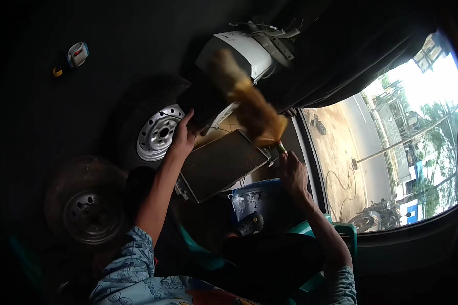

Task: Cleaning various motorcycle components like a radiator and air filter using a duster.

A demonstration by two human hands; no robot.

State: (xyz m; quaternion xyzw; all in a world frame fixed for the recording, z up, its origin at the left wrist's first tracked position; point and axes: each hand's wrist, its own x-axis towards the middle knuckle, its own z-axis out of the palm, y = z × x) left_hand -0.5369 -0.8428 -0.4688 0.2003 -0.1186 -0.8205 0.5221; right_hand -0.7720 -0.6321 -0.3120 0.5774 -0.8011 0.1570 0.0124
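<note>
In my right hand (294, 173) is the short green handle of a feather duster (257, 108), whose brown and cream feathers are blurred and reach up towards a white-and-dark casing (244, 51). My left hand (185, 135) is raised against a dark object (198, 105), too dim to name, beside a tyre's silver steel wheel rim (160, 132); its fingers are partly hidden. Below and between the hands lies a flat, dark rectangular panel with a metal frame (223, 166), its corners bearing small brackets.
Another wheel (93, 217) is at the lower left. A blue container (257, 190) holds a clear plastic bag. Near it is a dark clog (251, 224). A green plastic chair (345, 228) stands by the opening to the street at right. A white and blue object (77, 54) lies upper left.
</note>
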